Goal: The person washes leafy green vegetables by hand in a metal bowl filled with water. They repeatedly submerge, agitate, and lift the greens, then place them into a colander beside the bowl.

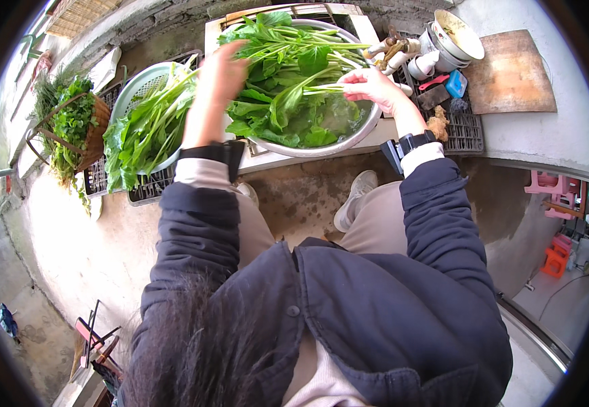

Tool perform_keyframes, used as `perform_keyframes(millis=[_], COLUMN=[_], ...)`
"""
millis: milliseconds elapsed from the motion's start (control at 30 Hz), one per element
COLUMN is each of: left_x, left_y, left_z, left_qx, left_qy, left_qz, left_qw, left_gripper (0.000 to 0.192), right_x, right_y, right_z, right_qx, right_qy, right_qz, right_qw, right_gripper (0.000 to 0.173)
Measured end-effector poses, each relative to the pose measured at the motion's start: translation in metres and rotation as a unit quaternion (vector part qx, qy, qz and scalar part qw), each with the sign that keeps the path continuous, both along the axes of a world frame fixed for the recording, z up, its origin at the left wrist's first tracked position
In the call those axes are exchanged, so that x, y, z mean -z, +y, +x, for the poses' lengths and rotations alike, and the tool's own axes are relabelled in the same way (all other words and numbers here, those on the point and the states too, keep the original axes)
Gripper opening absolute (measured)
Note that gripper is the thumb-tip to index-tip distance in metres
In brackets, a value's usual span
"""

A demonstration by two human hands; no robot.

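Observation:
A wide metal basin [320, 151] of water holds a heap of leafy greens [274, 66], several with long pale stems. My right hand [371, 87] is at the basin's right side, its thumb and fingers pinching the stems of a leafy green [294, 99] whose leaves hang over the water. Blurred by motion, my left hand [223, 71] is above the basin's left rim; whether it holds anything cannot be made out. On the left, a light green plastic colander [121, 99] carries more leafy greens [147, 132], their stems reaching towards my left wrist.
Taps [393, 48] stand beside the basin's right rim. Beyond them, a black plastic crate [460, 135] bears stacked bowls [457, 35], a blue box [456, 83] and a red-handled brush [433, 82]. A wooden board [511, 74] lies further right. Far left is a basket [97, 135] of herbs.

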State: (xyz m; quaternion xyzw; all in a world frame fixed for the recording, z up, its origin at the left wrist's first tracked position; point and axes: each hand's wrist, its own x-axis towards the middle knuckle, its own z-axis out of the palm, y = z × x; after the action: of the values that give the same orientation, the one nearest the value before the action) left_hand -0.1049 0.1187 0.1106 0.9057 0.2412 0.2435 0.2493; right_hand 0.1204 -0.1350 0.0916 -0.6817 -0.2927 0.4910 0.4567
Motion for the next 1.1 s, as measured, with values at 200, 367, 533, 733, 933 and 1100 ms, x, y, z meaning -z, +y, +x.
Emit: perform_keyframes(millis=[200, 367, 533, 733, 933, 1100], left_x=[0.012, 0.041, 0.078, 0.097, 0.104, 0.105], left_y=[-0.104, -0.108, -0.108, -0.109, -0.109, -0.112], left_z=[0.063, 0.075, 0.078, 0.081, 0.083, 0.087], left_qx=[0.137, 0.127, 0.069, 0.139, 0.109, 0.077], left_qy=[0.057, 0.154, 0.158, 0.136, 0.194, 0.224], left_qz=[-0.208, -0.342, -0.47, -0.283, -0.234, -0.38], left_qw=[0.967, 0.918, 0.865, 0.939, 0.946, 0.894], left_gripper=[0.027, 0.024, 0.04, 0.028, 0.019, 0.028], right_x=[-0.014, 0.017, 0.055, 0.082, 0.079, 0.074], right_y=[0.0, 0.001, 0.002, 0.008, 0.0, 0.006], right_z=[-0.01, -0.019, -0.032, -0.027, -0.013, -0.036], right_qx=[0.126, 0.225, 0.132, -0.019, -0.03, -0.185], right_qy=[0.112, 0.054, -0.051, -0.263, -0.179, -0.472], right_qz=[0.146, 0.129, 0.039, -0.021, -0.122, -0.227], right_qw=[0.975, 0.964, 0.989, 0.964, 0.976, 0.832], right_gripper=[0.023, 0.019, 0.018, 0.026, 0.025, 0.025])
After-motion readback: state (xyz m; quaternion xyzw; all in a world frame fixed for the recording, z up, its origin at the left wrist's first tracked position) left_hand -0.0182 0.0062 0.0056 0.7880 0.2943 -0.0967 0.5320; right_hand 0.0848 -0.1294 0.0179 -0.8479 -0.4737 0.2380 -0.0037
